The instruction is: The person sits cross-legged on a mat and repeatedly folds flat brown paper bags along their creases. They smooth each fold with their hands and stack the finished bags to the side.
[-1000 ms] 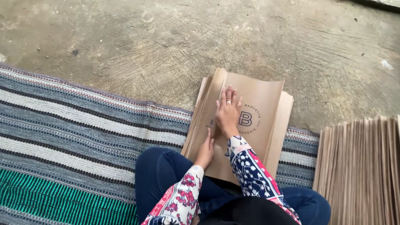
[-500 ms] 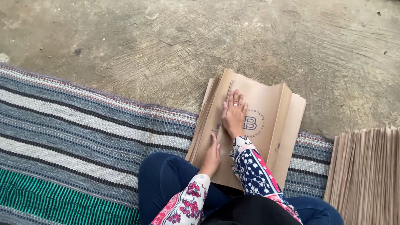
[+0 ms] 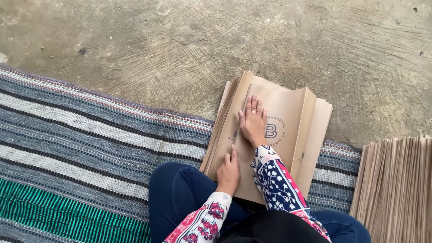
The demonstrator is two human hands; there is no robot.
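Near the middle of the scene, at the far edge of a striped woven mat (image 3: pixel 77 144): a stack of flat brown paper bags (image 3: pixel 294 140), lying half on the mat and half on the bare concrete floor (image 3: pixel 181 41). Topmost bag printed with a round dark emblem, folded side panel running along its right side. Right hand (image 3: pixel 253 121) laid flat on the top bag, palm down, fingers straight and close together, pointing away toward the far side; not closed round anything, only pressing on the paper just left of the emblem. Left hand (image 3: pixel 229 171) nearer the body, resting on the near left part of the same stack, index finger stretched out along a crease line, other fingers curled loosely; whether anything is pinched under it cannot be told. Both hands close together, left just nearer than right, with the bag stack directly beneath both and extending farther right and farther away than either. Floral-patterned sleeves on both arms, dark blue trousers over crossed legs at the near edge. To the right, well apart from the hands, a second large pile of brown paper sheets (image 3: pixel 404 195) fanned out edge to edge, reaching the right border. Mat striped grey, white and black, with a green band at the near left.
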